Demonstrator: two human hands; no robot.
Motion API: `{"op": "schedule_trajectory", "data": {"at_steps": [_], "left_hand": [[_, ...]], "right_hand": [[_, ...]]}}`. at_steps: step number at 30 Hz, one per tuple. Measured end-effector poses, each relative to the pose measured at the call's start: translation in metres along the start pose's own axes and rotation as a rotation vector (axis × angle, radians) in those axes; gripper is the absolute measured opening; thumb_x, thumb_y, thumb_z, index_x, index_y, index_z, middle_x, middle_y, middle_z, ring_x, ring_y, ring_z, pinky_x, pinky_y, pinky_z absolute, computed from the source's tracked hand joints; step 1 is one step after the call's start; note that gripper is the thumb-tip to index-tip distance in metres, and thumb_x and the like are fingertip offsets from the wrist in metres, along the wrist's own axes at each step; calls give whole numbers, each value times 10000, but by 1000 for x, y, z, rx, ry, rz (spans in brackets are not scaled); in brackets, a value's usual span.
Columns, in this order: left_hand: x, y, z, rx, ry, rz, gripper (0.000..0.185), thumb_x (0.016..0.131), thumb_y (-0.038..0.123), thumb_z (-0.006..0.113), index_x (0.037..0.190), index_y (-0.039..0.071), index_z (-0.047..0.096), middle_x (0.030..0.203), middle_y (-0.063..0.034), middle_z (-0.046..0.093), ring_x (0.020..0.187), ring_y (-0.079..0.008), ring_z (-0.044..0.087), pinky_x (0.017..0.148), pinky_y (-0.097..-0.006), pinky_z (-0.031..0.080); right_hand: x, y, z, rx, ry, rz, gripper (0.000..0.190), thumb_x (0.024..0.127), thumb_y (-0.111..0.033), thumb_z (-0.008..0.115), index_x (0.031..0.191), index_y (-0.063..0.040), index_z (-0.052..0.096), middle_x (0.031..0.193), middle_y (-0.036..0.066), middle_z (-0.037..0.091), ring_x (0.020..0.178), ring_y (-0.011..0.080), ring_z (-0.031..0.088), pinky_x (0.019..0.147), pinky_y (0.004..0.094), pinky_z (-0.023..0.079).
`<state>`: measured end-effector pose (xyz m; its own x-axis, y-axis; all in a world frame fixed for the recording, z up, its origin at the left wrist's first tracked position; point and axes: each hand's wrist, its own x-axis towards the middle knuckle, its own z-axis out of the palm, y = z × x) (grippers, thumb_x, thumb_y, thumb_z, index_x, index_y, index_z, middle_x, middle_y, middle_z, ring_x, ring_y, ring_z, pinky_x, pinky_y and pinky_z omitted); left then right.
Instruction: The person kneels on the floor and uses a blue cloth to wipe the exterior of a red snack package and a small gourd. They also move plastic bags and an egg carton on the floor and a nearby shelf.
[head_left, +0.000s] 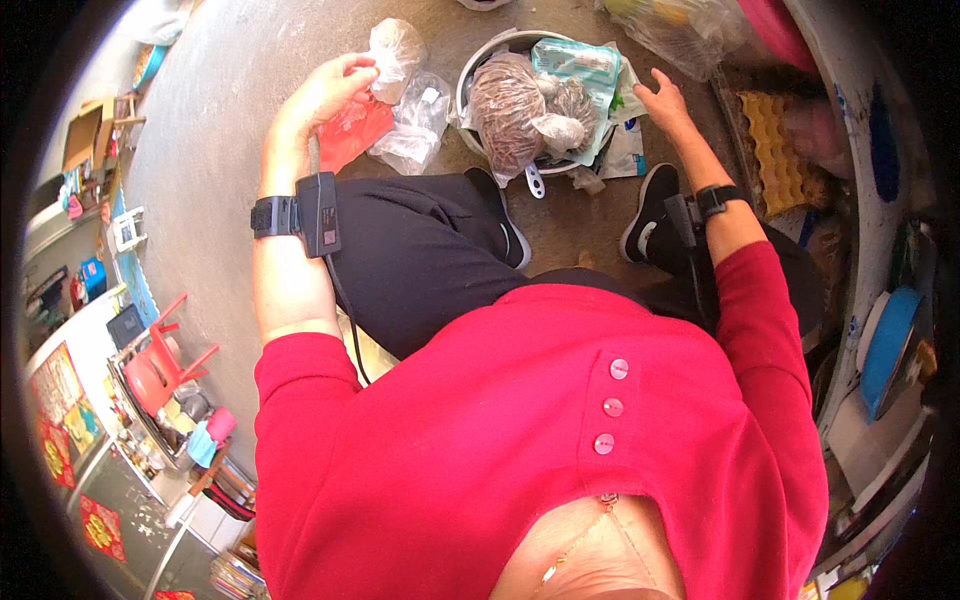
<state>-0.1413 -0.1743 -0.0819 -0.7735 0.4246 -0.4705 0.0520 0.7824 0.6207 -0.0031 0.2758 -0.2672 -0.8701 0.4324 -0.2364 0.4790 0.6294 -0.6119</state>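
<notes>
My left hand (337, 90) has its fingers bent at the edge of a clear plastic bag (397, 60) with pale contents; whether they grip it cannot be told. Below that hand lie a red plastic bag (352, 131) and a crumpled clear plastic bag (420, 124). A round metal basin (466, 75) stands on the floor before my feet. In it sit a large knotted bag of brown, stringy dried food (506, 109), a smaller knotted bag (574, 105) and a teal-and-white packet (592, 64). My right hand (664, 101), fingers apart and holding nothing, hovers at the basin's right side.
A white handle with holes (534, 180) juts from beneath the basin's near rim. To the right are a yellow egg tray (769, 150) and a filled plastic bag (679, 30). A red plastic stool (157, 367) is far left. Cables run from both wrist devices.
</notes>
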Motion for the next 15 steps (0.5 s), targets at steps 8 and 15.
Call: {"op": "schedule_trajectory", "data": {"at_steps": [8,15], "left_hand": [[-24,-28,-20,-63,192,-59,471,900,394,534,1265,96,524,1135,-49,617,955,-113,607,775,-256,468],[-26,-87,-21,-197,162,-207,474,886,408,551,1244,98,527,1084,-33,622,925,-119,610,747,-259,481]], "right_hand": [[0,-3,47,90,-192,117,737,788,-373,607,1391,-20,372,1381,208,431,1250,325,450,994,391,385],[10,-23,1,205,-12,66,759,779,-384,658,1369,5,382,1387,212,419,1254,309,445,989,370,384]]}}
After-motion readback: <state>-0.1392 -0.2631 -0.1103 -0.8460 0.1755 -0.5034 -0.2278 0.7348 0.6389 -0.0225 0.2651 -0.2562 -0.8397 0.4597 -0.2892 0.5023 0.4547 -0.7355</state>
